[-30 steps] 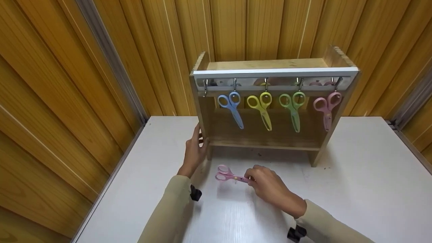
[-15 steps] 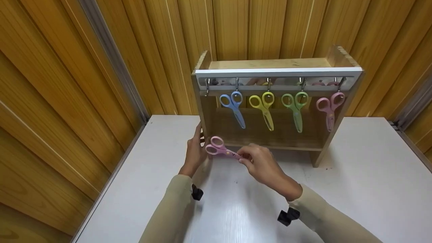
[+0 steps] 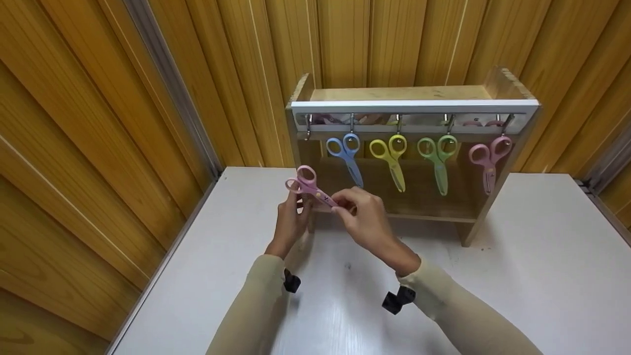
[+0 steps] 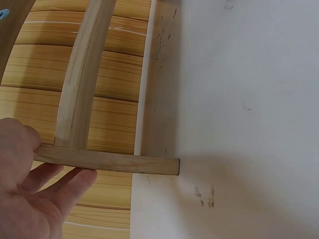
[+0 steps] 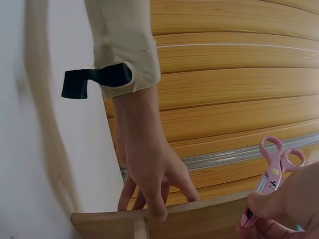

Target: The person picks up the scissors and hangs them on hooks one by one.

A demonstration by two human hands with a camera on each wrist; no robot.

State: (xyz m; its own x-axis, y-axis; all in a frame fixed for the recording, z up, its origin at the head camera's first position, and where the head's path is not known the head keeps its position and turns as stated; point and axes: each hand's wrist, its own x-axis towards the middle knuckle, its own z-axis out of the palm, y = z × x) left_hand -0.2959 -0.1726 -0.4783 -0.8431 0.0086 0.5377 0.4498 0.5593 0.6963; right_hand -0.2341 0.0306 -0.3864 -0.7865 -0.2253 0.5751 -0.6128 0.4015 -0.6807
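Pink scissors (image 3: 315, 190) are pinched by the blade end in my right hand (image 3: 367, 217), handle loops up and to the left. They are in front of the rack's left side panel, below the leftmost hook (image 3: 308, 129), which carries nothing. My left hand (image 3: 290, 224) grips the edge of that side panel (image 4: 119, 162), thumb on one face and fingers on the other in the left wrist view. Blue scissors (image 3: 347, 157), yellow scissors (image 3: 392, 160), green scissors (image 3: 438, 162) and another pink pair (image 3: 489, 162) hang from the other hooks. Fingers hide part of the held blades.
The wooden rack (image 3: 399, 93) stands on a white table (image 3: 537, 256), with a metal hook strip (image 3: 424, 121) across its upper front. Wood-slat walls (image 3: 394, 39) rise behind and at the sides. Black wrist mounts (image 3: 394, 301) sit on both sleeves.
My right hand has lifted the pink scissors from just above the table, up and left toward the rack's left side. My left hand stays on the panel.
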